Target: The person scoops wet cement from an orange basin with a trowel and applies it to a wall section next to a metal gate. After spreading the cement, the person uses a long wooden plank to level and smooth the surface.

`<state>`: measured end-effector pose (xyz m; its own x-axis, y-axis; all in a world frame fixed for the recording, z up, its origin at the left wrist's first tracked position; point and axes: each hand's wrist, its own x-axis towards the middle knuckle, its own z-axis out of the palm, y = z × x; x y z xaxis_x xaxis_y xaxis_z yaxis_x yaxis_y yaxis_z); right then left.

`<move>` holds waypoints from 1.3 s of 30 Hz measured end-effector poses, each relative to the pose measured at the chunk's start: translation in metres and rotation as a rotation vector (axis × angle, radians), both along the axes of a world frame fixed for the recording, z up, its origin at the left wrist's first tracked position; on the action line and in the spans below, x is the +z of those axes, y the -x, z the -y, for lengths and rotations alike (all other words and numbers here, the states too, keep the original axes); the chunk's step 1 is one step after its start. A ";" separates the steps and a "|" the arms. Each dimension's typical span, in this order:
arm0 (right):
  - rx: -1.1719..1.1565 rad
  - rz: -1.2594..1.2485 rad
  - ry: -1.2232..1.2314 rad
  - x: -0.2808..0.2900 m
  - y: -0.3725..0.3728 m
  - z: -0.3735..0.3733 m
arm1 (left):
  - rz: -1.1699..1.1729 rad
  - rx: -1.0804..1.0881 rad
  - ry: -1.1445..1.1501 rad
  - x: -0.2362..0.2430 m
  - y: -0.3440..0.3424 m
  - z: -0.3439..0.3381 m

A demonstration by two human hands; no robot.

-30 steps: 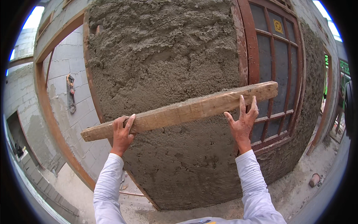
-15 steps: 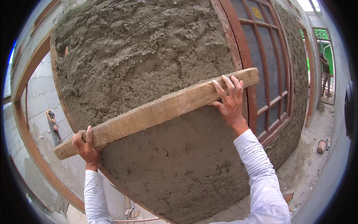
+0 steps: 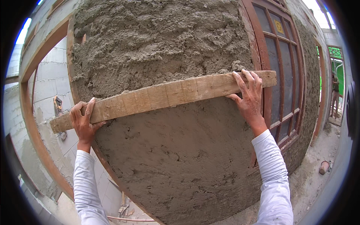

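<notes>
A long wooden board (image 3: 165, 95) lies across the wet mortar wall, tilted slightly with its right end higher. My left hand (image 3: 84, 119) grips it near its left end, fingers over the top edge and thumb below. Towards the other end, my right hand (image 3: 249, 98) holds it the same way. Above the board the mortar (image 3: 161, 45) is rough and lumpy, with a small heap on the top edge by my right hand. Below it the mortar (image 3: 180, 150) is flatter, with small pits and cracks.
A reddish-brown window frame (image 3: 279, 67) with glass panes borders the mortar on the right. At the left is a wooden door frame (image 3: 28, 108), with a hand saw (image 3: 58, 105) beyond it. A bucket (image 3: 324, 167) lies on the floor at right; another person (image 3: 335, 93) stands far off.
Both hands have pushed the board upward along the wall, its left end most, so it is nearer level. The view has shifted, and mortar has gathered above the board near my right hand.
</notes>
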<state>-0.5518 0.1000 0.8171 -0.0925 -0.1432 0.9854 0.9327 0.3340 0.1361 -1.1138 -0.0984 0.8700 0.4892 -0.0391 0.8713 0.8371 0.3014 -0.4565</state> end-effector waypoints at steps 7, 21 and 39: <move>0.017 -0.040 -0.120 0.125 -0.076 -0.037 | -0.115 -0.009 -0.077 0.152 -0.081 -0.027; 0.032 0.012 -0.095 0.102 -0.028 -0.032 | -0.088 0.017 -0.064 0.110 -0.018 -0.013; 0.044 0.068 -0.199 0.202 -0.069 -0.072 | -0.088 -0.015 -0.125 0.155 -0.053 -0.032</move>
<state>-0.4833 0.1720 1.0193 -0.1471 -0.3400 0.9289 0.9041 0.3347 0.2657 -1.0603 -0.0664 1.0251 0.5622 -0.1525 0.8128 0.8002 0.3485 -0.4881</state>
